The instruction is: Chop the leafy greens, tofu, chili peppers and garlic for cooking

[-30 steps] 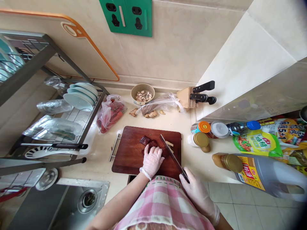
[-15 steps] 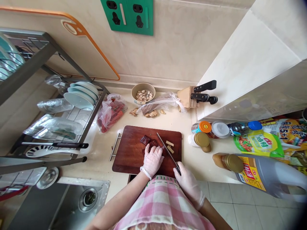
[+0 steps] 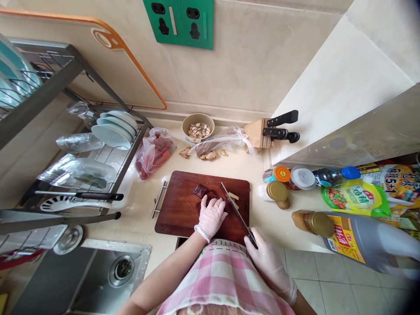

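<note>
A dark red-brown cutting board [image 3: 183, 210] lies on the counter. On it are dark meat chunks [image 3: 200, 190] and pale strips [image 3: 233, 196], partly behind the blade. My left hand [image 3: 211, 217], in a clear glove, rests over some of the meat with its fingers bent and close together; what lies beneath is mostly hidden. My right hand [image 3: 262, 253], also gloved, is closed round the black handle of a knife [image 3: 236, 211]. The blade slants up and left across the right part of the board, just right of my left hand.
Behind the board are a chilli bag [image 3: 154, 153], a garlic basket [image 3: 198, 127], ginger [image 3: 208, 155] and a knife block [image 3: 257, 132]. A dish rack [image 3: 127, 162] and sink [image 3: 95, 280] are at left. Jars [image 3: 276, 191] and a large bottle [image 3: 370, 240] stand or lie at right.
My right hand and the knife have moved to the right, away from the meat, and the blade now overlaps the pale strips. My left hand has shifted slightly and stays over the meat.
</note>
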The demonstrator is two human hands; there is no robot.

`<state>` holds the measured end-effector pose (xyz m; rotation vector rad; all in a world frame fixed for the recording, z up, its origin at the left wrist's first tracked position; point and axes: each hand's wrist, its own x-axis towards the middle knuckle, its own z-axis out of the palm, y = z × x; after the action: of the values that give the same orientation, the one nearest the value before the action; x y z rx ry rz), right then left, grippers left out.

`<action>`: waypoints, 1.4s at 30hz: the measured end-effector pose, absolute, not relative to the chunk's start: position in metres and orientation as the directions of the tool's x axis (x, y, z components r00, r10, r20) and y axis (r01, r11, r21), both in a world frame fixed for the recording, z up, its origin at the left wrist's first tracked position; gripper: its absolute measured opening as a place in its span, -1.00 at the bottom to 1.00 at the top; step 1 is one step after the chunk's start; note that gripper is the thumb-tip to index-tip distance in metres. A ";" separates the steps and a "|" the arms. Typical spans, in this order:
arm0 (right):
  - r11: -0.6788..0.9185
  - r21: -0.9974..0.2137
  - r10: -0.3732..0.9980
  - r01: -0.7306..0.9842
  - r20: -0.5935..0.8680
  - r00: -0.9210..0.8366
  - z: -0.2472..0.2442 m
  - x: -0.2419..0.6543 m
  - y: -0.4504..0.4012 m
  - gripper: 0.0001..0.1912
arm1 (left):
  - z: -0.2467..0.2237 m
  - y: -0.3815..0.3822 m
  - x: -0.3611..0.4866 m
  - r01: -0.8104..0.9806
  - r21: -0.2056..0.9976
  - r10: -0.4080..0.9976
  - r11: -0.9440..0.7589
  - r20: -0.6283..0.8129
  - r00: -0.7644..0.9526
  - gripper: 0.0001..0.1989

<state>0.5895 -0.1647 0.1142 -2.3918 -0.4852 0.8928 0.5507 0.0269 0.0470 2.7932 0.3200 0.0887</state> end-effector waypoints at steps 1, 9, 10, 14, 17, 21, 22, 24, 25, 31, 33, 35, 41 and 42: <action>-0.793 -0.595 0.495 0.133 -0.501 0.710 0.114 0.589 -0.165 -0.69 | 0.047 0.027 0.551 0.209 0.329 0.229 -0.921 0.023 0.973 -0.72; -0.832 -0.530 0.479 0.163 -0.539 0.693 0.111 0.590 -0.158 -0.71 | 0.046 0.028 0.550 0.196 0.328 0.216 -0.924 0.024 0.976 -0.70; -0.845 -0.503 0.472 0.183 -0.540 0.696 0.108 0.591 -0.153 -0.71 | 0.046 0.028 0.550 0.196 0.326 0.217 -0.925 0.029 0.976 -0.70; -0.861 -0.444 0.471 0.247 -0.513 0.717 0.095 0.596 -0.137 -0.71 | 0.046 0.027 0.550 0.196 0.319 0.220 -0.927 0.039 0.975 -0.70; -0.823 -0.515 0.505 0.240 -0.471 0.723 0.094 0.597 -0.138 -0.70 | 0.045 0.028 0.550 0.198 0.310 0.221 -0.930 0.042 0.974 -0.70; -0.769 -0.601 0.528 0.218 -0.406 0.745 0.105 0.597 -0.151 -0.68 | 0.047 0.030 0.545 0.189 0.310 0.213 -0.932 0.044 0.976 -0.69; -0.764 -0.609 0.529 0.213 -0.403 0.747 0.109 0.596 -0.153 -0.68 | 0.049 0.030 0.543 0.189 0.310 0.213 -0.932 0.046 0.976 -0.69; -0.765 -0.615 0.527 0.192 -0.426 0.735 0.114 0.595 -0.157 -0.67 | 0.053 0.032 0.539 0.174 0.298 0.195 -0.939 0.041 0.980 -0.73; -0.770 -0.613 0.523 0.179 -0.445 0.727 0.116 0.595 -0.158 -0.67 | 0.056 0.033 0.537 0.156 0.283 0.171 -0.946 0.029 0.985 -0.76; -0.776 -0.609 0.523 0.165 -0.474 0.708 0.114 0.591 -0.159 -0.66 | 0.064 0.038 0.550 0.000 0.118 -0.018 -0.993 -0.155 0.988 -0.88; -0.785 -0.595 0.521 0.173 -0.483 0.703 0.112 0.590 -0.160 -0.66 | 0.064 0.038 0.557 -0.043 0.089 -0.060 -0.995 -0.202 0.978 -0.86; -0.803 -0.570 0.509 0.175 -0.503 0.698 0.112 0.588 -0.162 -0.66 | 0.064 0.038 0.562 -0.069 0.081 -0.087 -0.994 -0.242 0.966 -0.85; -0.855 -0.493 0.458 0.157 -0.578 0.675 0.113 0.584 -0.170 -0.58 | 0.060 0.037 0.564 -0.066 0.084 -0.088 -0.994 -0.284 0.955 -0.78; -0.863 -0.482 0.451 0.154 -0.592 0.668 0.114 0.584 -0.171 -0.57 | 0.059 0.037 0.564 -0.058 0.088 -0.081 -0.994 -0.286 0.955 -0.78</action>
<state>0.5841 -0.1714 0.1144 -2.4910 -0.4744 1.0358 0.5643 0.0371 0.0591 3.0282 -0.1085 -0.4487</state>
